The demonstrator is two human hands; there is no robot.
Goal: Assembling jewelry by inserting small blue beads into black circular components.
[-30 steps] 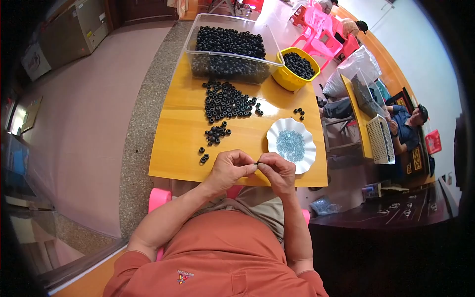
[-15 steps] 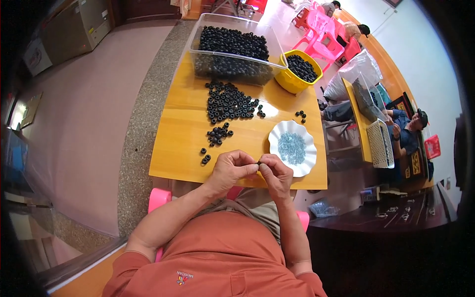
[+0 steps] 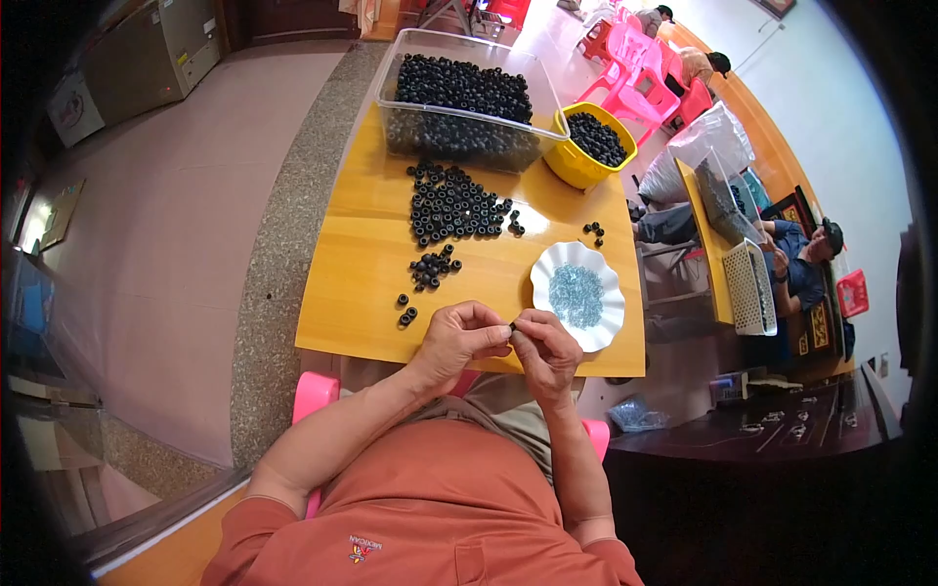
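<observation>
Over the near edge of the wooden table [image 3: 357, 244], my left hand [image 3: 455, 337] and my right hand [image 3: 549, 354] meet at the fingertips. Both pinch one small black ring-shaped piece [image 3: 512, 327], mostly covered by the fingers. Just beyond my right hand is a white plate with a wavy rim [image 3: 608, 330], holding many tiny clear bluish pieces [image 3: 576, 296]. A few loose black rings [image 3: 406, 314] lie beyond my left hand, with a small cluster of black pieces [image 3: 430, 269] past them. Farther back spreads a larger patch of black rings [image 3: 454, 205].
A clear plastic bin [image 3: 474, 118] full of black pieces stands at the table's far end, beside a yellow tub [image 3: 583, 174] of them. Several black pieces [image 3: 594, 232] lie near the right edge. At right, another person [image 3: 806, 259] sits by a table with a white basket [image 3: 750, 288].
Both hands keep their pinch on the black piece. My right fingers have shifted slightly around it; the things on the table stay put.
</observation>
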